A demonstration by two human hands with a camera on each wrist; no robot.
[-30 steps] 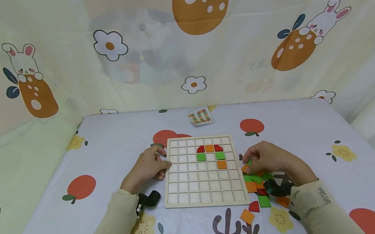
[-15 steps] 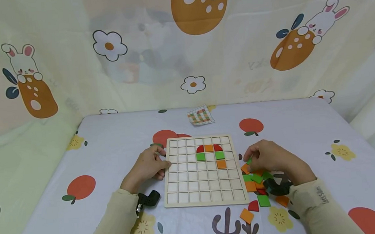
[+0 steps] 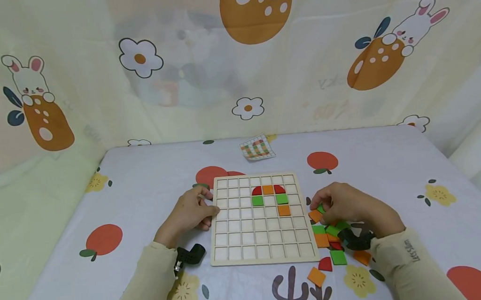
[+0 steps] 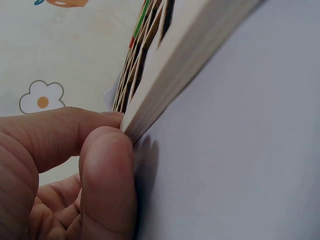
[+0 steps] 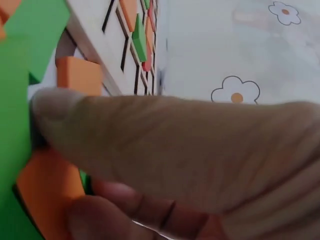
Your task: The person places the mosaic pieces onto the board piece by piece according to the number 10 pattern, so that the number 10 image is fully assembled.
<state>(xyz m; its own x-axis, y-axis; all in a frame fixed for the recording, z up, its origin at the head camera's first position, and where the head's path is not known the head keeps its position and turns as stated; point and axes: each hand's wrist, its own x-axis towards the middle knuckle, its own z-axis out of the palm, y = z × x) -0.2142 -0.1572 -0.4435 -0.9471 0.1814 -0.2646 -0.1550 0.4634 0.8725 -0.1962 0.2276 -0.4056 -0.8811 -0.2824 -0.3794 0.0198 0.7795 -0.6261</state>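
Note:
In the head view a square wooden grid board lies flat on the cloth. Red, orange and green tiles fill some of its cells. My left hand holds the board's left edge, and the left wrist view has thumb and a fingertip right at the frame. Right of the board, my right hand is over a pile of loose tiles. A green tile and an orange tile show by its fingertips. The right wrist view has its thumb stretched among tiles, with other fingers curled beside an orange tile.
A small pattern card with a coloured grid lies beyond the board. Nearer me are a stray orange tile, a red quarter-round tile and a green tile. A printed curtain hangs behind the table.
My right fingers shift slightly within the pile, and the green and orange tiles around them move a little. The left hand, the board and its tiles keep their places.

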